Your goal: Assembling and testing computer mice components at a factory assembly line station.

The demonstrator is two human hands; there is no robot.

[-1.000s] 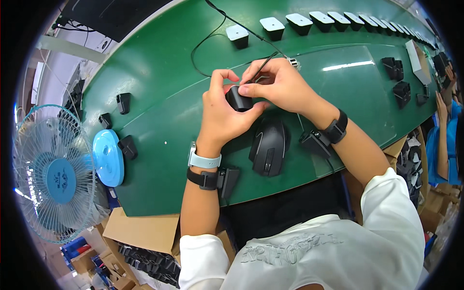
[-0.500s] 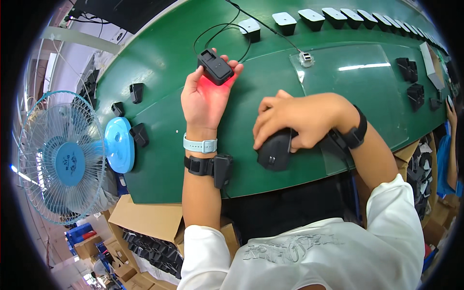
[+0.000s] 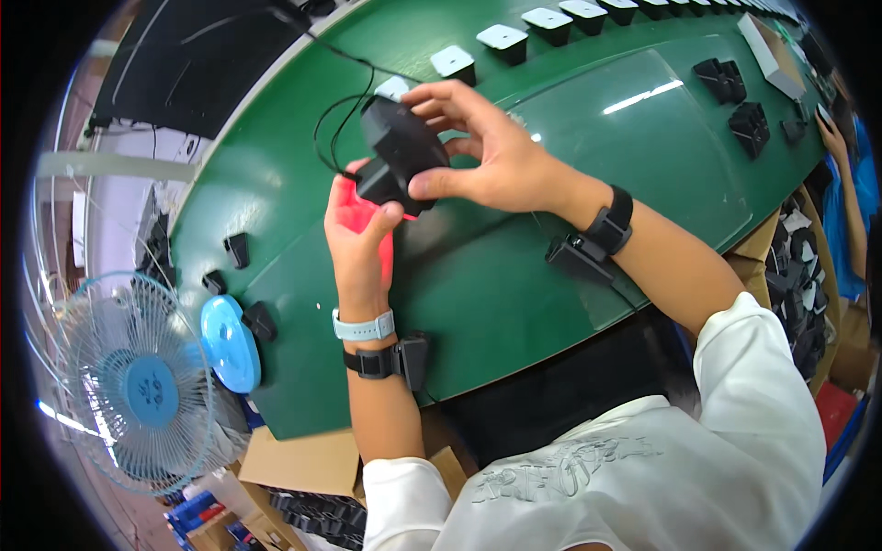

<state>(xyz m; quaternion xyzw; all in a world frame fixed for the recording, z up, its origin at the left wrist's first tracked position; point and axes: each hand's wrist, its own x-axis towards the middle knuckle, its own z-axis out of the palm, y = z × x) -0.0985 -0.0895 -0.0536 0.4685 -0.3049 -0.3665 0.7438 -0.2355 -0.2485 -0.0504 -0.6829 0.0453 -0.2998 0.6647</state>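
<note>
Above the far left part of the green table (image 3: 478, 312), my left hand (image 3: 356, 262) holds a small black boxy device (image 3: 377, 182) with a thin cable. Red light from it colours the palm. My right hand (image 3: 501, 156) grips a dark tapered plastic housing (image 3: 404, 138), thumb on the near side and fingers over the far side. The housing is up against the device and covers part of it; whether the two are joined cannot be told. Each wrist wears a black strap with a small black unit; the left also has a pale blue band.
White-topped black cups (image 3: 503, 39) line the far edge. A clear sheet (image 3: 634, 129) lies right, with black parts (image 3: 750, 129) beyond. At left stand a blue fan (image 3: 150, 395) and small black pieces (image 3: 259, 321). Cartons (image 3: 299, 459) hold black parts. Another person's arm (image 3: 850, 184) shows far right.
My right hand has lifted the dark housing off the table and brought it up and left against the device in my left hand. The view has also turned.
</note>
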